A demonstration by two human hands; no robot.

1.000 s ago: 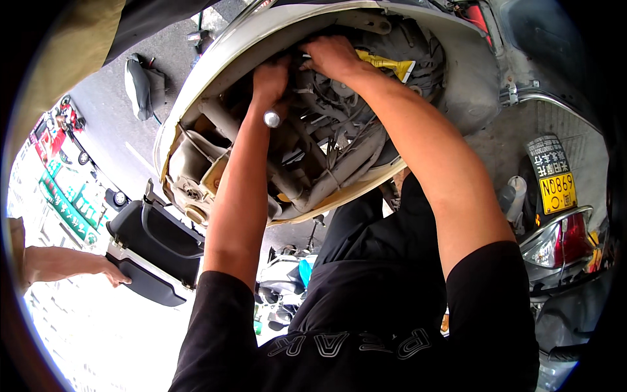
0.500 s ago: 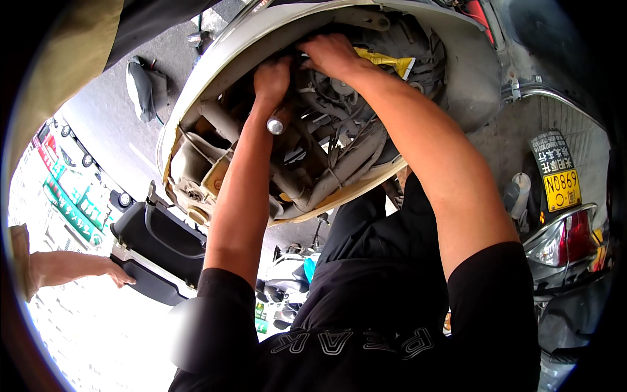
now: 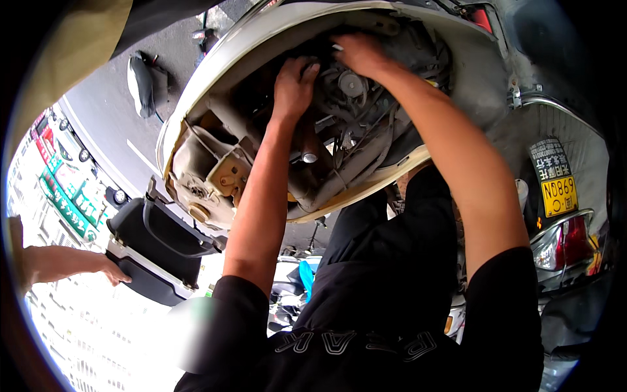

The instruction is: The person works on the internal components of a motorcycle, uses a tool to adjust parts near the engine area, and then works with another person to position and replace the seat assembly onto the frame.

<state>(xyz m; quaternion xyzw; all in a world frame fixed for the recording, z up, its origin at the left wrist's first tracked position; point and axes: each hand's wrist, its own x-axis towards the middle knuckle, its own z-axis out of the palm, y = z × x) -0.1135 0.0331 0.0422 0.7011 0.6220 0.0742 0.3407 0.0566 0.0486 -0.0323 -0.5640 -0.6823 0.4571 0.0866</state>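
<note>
My left hand (image 3: 295,91) is inside the cream-coloured scooter body (image 3: 467,85), fingers curled among dark parts, what they grip unclear. My right hand (image 3: 362,55) is higher and to the right, fingers bent, with a small pale piece (image 3: 337,48) at the fingertips; its far side is in shadow. Between and below my hands sit a round grey housing (image 3: 351,85), hoses, cables and a silver-tipped cylinder (image 3: 309,157). Only a sliver of something yellow (image 3: 432,83) shows beside my right forearm.
A co-worker's hand (image 3: 113,270) holds a black padded panel (image 3: 151,243) at the left. A parked scooter's red tail light (image 3: 565,242) is at the right. Beyond are the road (image 3: 111,130), parked vehicles (image 3: 142,85) and my dark-trousered legs (image 3: 392,242).
Both hands have shifted rightward in the picture, my left one further from the silver-tipped cylinder, which now appears lower. The yellow item is mostly covered by my right arm.
</note>
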